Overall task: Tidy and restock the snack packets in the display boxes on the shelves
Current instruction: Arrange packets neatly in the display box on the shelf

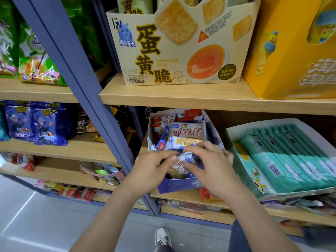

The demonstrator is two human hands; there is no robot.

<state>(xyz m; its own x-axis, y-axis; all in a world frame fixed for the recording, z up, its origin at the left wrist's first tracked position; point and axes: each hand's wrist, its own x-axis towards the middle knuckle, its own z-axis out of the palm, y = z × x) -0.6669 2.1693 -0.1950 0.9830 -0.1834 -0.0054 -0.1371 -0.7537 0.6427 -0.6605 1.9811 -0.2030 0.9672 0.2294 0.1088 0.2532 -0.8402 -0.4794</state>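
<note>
At the front of the purple-fronted cardboard display box [174,186], left hand [154,169] and right hand [209,160] both pinch a white-and-blue crinkly snack packet [182,161]. Deeper in the box, other packets [185,131] lie jumbled; forcing this one down may crush it or spill neighbours.

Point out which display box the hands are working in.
The blue-fronted box of white packets, below the cream box: left hand and right hand hold a packet in it, unlike the teal-packet box beside it.

cream display box [127,42] printed "蛋黄脆" and "DANHUAN", snack packet [187,132] reading upside-down "Morrond"
</note>
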